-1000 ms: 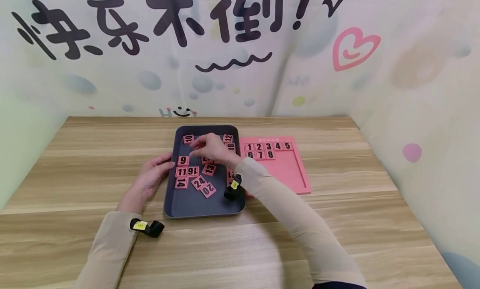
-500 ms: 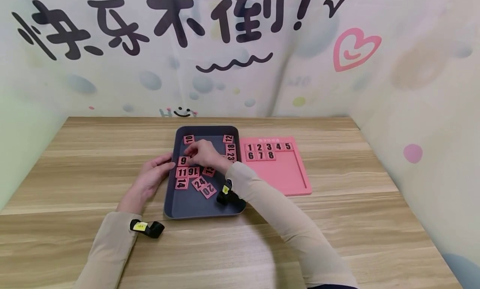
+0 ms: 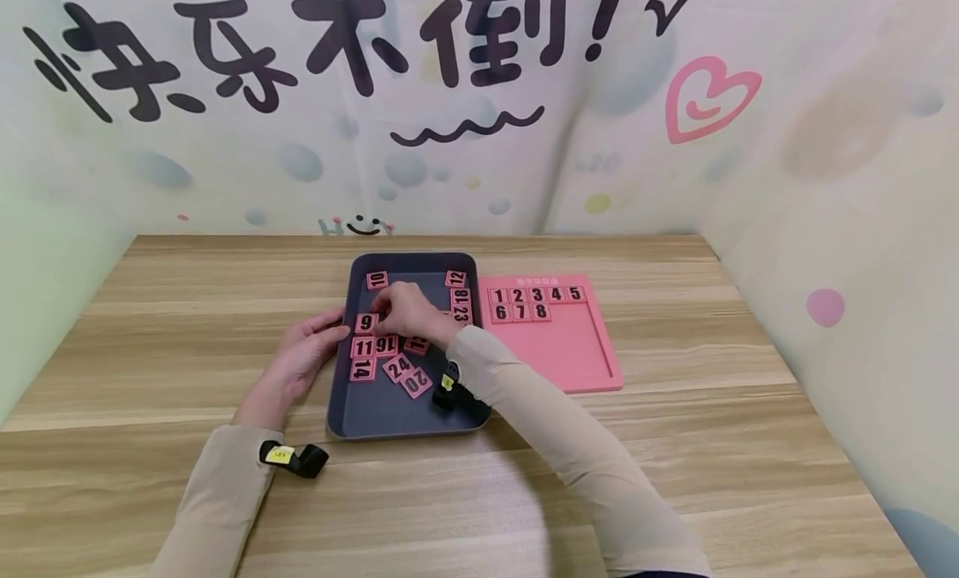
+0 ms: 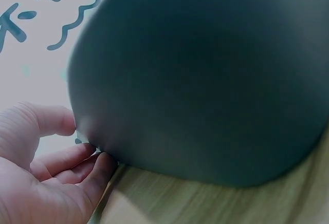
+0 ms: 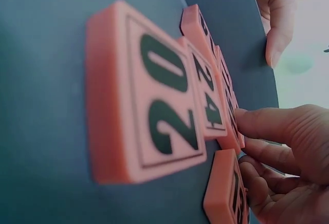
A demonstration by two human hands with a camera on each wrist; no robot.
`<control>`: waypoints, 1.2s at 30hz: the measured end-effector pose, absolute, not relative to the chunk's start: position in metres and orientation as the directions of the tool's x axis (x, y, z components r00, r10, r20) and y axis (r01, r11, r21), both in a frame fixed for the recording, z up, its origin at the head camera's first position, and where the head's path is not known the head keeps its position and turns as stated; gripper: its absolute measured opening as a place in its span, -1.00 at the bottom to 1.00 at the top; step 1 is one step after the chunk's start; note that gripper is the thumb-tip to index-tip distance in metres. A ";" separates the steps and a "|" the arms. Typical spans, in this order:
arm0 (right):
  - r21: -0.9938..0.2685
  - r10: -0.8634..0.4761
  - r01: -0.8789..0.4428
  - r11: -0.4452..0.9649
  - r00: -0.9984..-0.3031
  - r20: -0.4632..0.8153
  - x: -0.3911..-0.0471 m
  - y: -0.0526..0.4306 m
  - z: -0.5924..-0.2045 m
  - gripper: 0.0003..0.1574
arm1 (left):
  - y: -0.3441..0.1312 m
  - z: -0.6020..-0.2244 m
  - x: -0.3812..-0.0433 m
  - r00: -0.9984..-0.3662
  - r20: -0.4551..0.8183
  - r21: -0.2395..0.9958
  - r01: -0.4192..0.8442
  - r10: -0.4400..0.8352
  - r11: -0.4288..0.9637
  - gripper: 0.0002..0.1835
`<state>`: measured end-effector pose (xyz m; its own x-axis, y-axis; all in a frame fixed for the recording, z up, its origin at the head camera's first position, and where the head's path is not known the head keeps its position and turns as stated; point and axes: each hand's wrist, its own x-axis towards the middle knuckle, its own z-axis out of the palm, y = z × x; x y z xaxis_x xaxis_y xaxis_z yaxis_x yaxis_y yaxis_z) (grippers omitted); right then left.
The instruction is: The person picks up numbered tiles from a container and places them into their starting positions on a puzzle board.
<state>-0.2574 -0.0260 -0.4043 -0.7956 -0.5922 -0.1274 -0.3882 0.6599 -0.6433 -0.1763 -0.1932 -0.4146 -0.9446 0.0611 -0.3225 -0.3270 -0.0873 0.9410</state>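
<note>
In the head view my left hand (image 3: 300,357) grips the left rim of a dark grey tray (image 3: 408,424). Its thumb (image 5: 280,49) hooks over the tray wall in the right wrist view, while the other fingers lie against the outside. My right hand (image 3: 408,309) reaches inside, thumb and fingertips pinching at the edge of the pink number tile 9 (image 3: 365,323). Its far side is partly hidden by the fingers. Close by lie tile 11 (image 3: 363,347), tile 16 (image 3: 385,346), tile 14 (image 3: 363,370), tile 24 (image 3: 398,367) and tile 20 (image 3: 415,382).
Right of the tray is a pink puzzle board (image 3: 554,353), with tiles 1 to 8 in its upper rows. Tile 10 (image 3: 376,280) sits at the tray's back left; tiles 12 (image 3: 454,278), 18 (image 3: 460,296) and 23 line its right side. A printed wall stands behind the wooden table (image 3: 375,511).
My right hand has moved left and down from the tray's middle to tile 9, its fingers closing at that tile. The left hand and the tray have stayed put.
</note>
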 end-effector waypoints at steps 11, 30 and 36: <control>-0.630 -0.608 -0.425 0.650 -0.788 -0.095 -0.258 -0.017 -0.400 -0.72 | -0.191 -0.415 -0.176 -0.942 -0.331 0.938 -0.336 0.062 -0.087 -0.38; -0.734 -0.570 -0.389 0.557 -0.822 0.003 -0.242 0.074 -0.353 -0.66 | -0.189 -0.414 -0.178 -0.940 -0.335 0.938 -0.339 0.062 -0.069 -0.38; -0.728 -0.538 -0.393 0.562 -0.842 0.039 -0.237 0.111 -0.349 -0.67 | -0.189 -0.412 -0.177 -0.939 -0.339 0.936 -0.343 0.057 -0.075 -0.38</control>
<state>-0.2370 0.1108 -0.3490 -0.8418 -0.5384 0.0390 -0.3928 0.5615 -0.7283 -0.1772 -0.1889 -0.4116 -0.9389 0.0571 -0.3394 -0.3431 -0.0745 0.9364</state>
